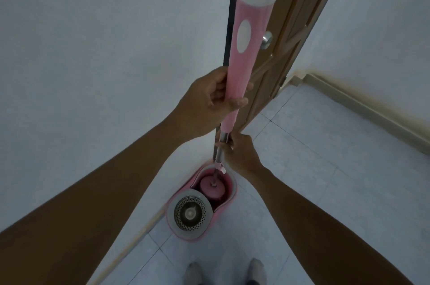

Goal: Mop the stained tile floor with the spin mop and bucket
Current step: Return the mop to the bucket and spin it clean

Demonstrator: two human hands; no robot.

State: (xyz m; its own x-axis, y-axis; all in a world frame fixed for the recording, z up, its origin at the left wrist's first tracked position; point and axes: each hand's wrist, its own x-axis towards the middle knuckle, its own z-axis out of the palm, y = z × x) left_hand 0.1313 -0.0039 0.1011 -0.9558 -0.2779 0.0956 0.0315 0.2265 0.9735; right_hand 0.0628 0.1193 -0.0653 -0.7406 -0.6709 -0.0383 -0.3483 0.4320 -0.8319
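Head view: left grip (209, 96) curls round the mop handle (239, 63), right grip (239, 154) pinching lower.

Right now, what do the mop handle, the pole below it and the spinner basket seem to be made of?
Handle: likely matte pink plastic, no shine.
Pole: probably polished metal, silvery glint.
Basket: seems stainless steel, shiny and perforated.

Dim, bluish, soft wide-angle distortion
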